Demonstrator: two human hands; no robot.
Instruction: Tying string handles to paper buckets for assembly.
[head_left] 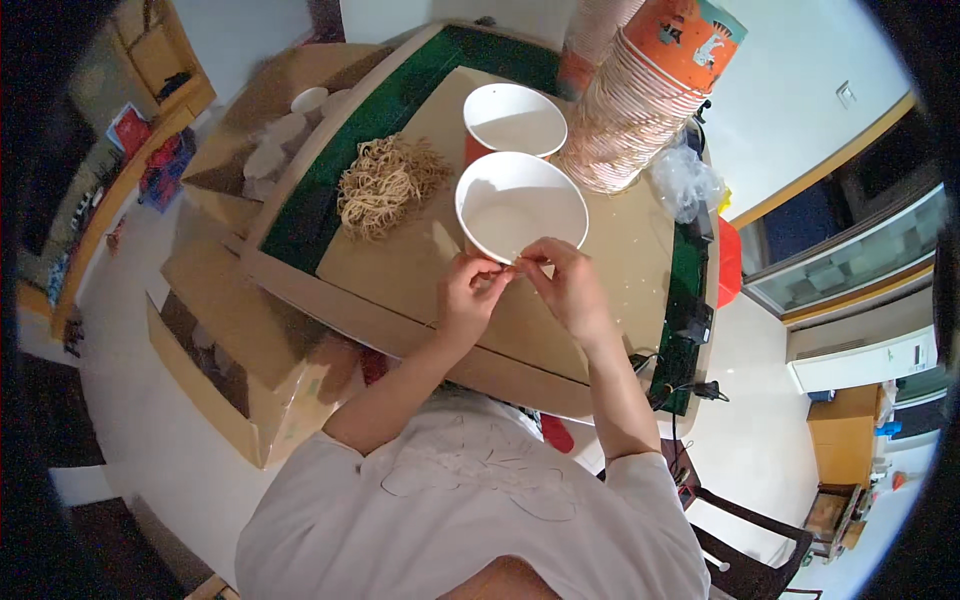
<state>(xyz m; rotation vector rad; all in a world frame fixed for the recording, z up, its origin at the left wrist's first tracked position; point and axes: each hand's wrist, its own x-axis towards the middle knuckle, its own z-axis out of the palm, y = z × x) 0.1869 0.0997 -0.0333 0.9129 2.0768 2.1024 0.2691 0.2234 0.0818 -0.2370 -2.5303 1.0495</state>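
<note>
Both hands meet at the near rim of a white-lined paper bucket (520, 205), which stands upright with its open mouth facing up. The fingertips of my left hand (470, 290) are pinched together just under the rim. My right hand (567, 285) pinches right beside them, fingertips nearly touching. Whatever is between the fingers is too small and covered to make out. A second paper bucket (515, 120), orange outside, stands directly behind the first. To the left lies a tangled heap of beige cords (388, 185).
A tall leaning stack of nested orange paper buckets (640, 100) rises at the back right, beside a clear plastic bag (687, 183). Cardboard (620, 310) covers the green-topped table. Open cartons (240, 350) stand on the floor at left; black cables (690, 390) hang at the table's right edge.
</note>
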